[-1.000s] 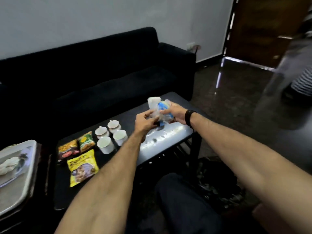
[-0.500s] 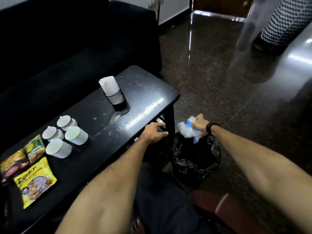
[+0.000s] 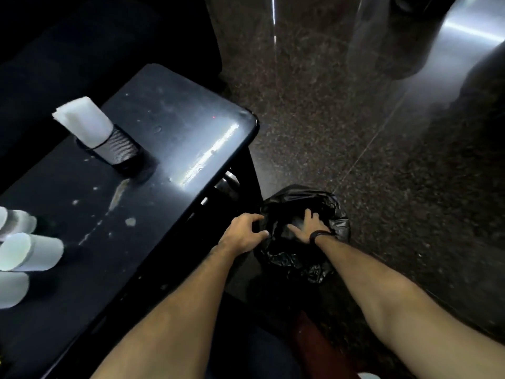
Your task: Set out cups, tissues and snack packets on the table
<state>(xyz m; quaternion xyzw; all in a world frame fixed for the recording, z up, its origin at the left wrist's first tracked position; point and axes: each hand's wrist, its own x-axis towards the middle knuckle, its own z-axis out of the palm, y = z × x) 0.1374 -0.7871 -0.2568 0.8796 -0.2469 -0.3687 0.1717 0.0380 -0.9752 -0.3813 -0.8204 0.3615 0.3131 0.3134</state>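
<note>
Hands (image 3: 276, 232) at black bin bag (image 3: 300, 258)

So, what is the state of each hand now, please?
Left hand: fingers curled round the rim of the black plastic bin bag.
Right hand: open, fingers spread inside the bag, holding nothing.

White cups (image 3: 30, 253) stand clustered at the table's (image 3: 175, 138) near-left edge — cut off by the frame, open mouths showing. Farther along, a stack of white tissues (image 3: 83, 120) sticks upright out of a dark mesh holder (image 3: 119, 149), well apart from the cups.
</note>
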